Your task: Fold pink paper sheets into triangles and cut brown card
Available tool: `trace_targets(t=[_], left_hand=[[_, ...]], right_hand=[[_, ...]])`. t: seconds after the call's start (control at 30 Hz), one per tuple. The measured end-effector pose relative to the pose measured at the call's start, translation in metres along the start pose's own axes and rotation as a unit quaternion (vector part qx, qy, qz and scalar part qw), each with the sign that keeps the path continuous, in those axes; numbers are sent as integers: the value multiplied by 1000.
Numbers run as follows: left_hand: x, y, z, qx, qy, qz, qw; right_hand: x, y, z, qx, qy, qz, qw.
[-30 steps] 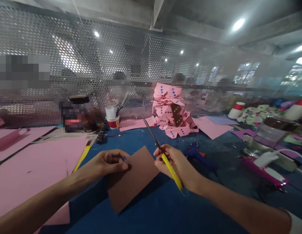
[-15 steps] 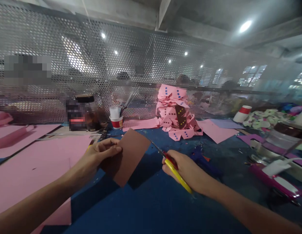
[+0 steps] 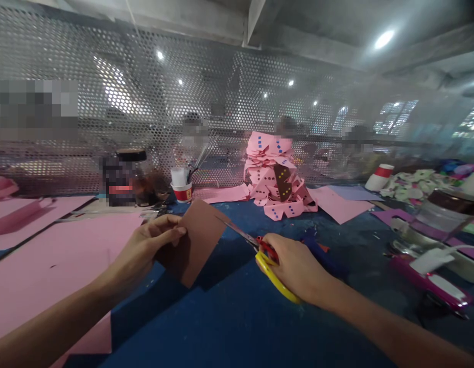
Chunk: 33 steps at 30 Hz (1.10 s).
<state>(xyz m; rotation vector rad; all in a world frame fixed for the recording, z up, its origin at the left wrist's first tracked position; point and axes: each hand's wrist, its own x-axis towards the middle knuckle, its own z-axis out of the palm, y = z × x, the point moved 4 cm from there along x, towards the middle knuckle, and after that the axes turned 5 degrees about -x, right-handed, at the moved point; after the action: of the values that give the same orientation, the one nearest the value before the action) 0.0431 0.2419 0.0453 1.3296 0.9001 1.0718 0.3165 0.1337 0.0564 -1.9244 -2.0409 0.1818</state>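
Pinched by its left edge, a brown sheet of paper (image 3: 200,237) is held up above the blue table (image 3: 221,327) by my left hand (image 3: 158,243). My right hand (image 3: 290,263) is closed around the red and yellow handles of a pair of scissors (image 3: 273,276). The blades point up and left, and their tip overlaps the sheet's upper right edge. Whether the paper lies between the blades I cannot tell. Just beyond my right hand lies a dark blue tool (image 3: 321,253), partly hidden by it.
Large pink sheets (image 3: 64,260) cover the left side. At the back stand a pile of folded pink paper pieces (image 3: 269,174), a red and white cup (image 3: 182,192) and a dark-lidded jar (image 3: 139,179). A magenta device (image 3: 432,283) and a clear container (image 3: 432,220) are at right.
The scissors have moved slightly left and their tip now overlaps the brown sheet. My left hand and the sheet have shifted a little left. Both grips stay the same.
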Motion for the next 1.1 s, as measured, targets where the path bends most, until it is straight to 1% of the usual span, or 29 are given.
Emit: trace_targets(t=[0.17,0.33,0.57,0.67,0.77,0.9,1.1], left_hand=[[0,-6,1,8,-20,-14,1000],[-1,-8,1,17,-18,-16,1000],[-1,-5,1,35,-11,-7,999],[-3,-5,2,35,-11,-14,999],[-3,-6,3,27,-10,-27,999],[-3,-6,4,20,-4,-18,1000],[-3,-7,4,22,-9,-22,999]], right_hand=[[-2,-3,0,2,-3,-6,1000],[-2,-5,-1,5,-6,-5,1000],[-1,-6,-2,3,-19,1,1000],[-2,-5,-3,3,-23,3,1000],[-2,-6,-3,8,-22,2,1000],[-3,-5,-2,5,-17,0,1000],[-2,-4,-1,2,-15,1,1000]])
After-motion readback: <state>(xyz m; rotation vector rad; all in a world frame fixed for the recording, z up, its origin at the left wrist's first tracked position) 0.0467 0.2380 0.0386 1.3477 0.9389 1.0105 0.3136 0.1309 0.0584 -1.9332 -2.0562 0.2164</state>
